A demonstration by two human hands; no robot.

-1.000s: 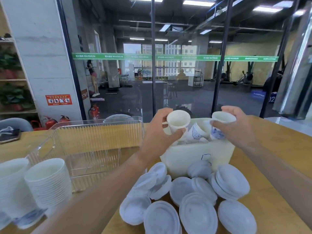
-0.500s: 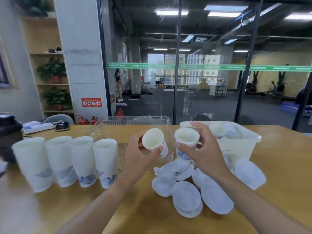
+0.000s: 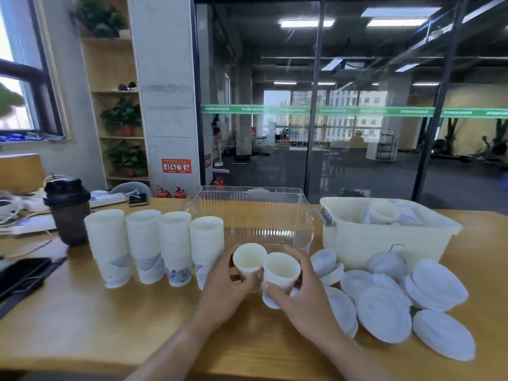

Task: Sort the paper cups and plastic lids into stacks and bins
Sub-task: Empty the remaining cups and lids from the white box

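Observation:
My left hand (image 3: 225, 292) grips one white paper cup (image 3: 248, 261) and my right hand (image 3: 305, 301) grips another paper cup (image 3: 280, 273); both cups are upright and side by side, just above the table. Left of them stand several tall stacks of paper cups (image 3: 159, 246) in a row. White plastic lids (image 3: 384, 312) lie scattered on the table to the right. A white bin (image 3: 384, 240) behind the lids holds more loose cups. A clear plastic bin (image 3: 255, 215) sits behind my hands with nothing visible in it.
A dark shaker bottle (image 3: 68, 210) stands at the left, with cables and a power strip (image 3: 107, 199) behind it. A black phone or case (image 3: 24, 273) lies at the left edge. A glass wall rises behind the wooden table (image 3: 110, 325).
Both hands carried their cups from over the white bin leftward and down to the table in front of the cup stacks. The view swung left, revealing the row of stacks.

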